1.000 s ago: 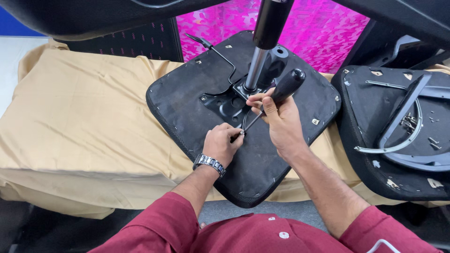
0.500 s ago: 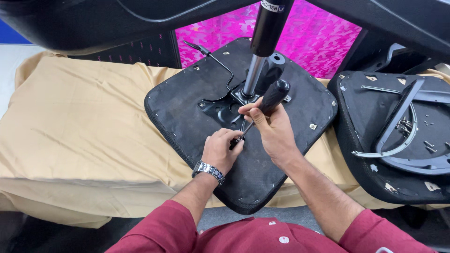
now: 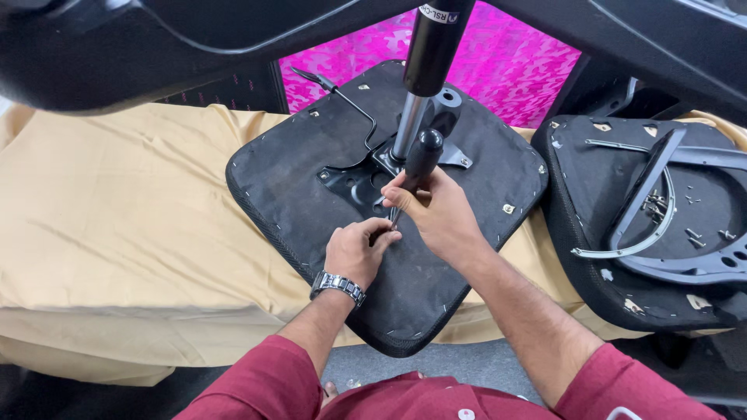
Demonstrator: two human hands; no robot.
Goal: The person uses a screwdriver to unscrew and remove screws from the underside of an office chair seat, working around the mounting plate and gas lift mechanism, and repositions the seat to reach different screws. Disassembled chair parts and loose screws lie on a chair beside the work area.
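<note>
Right hand clamped round the black-handled screwdriver, left hand pinching its tip on the upturned seat base just below the metal plate; rigid, light tool, best gripped by the handle.

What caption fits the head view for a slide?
Right hand grips a black-handled screwdriver at the metal plate under an upturned chair seat; left hand steadies its tip.
</note>
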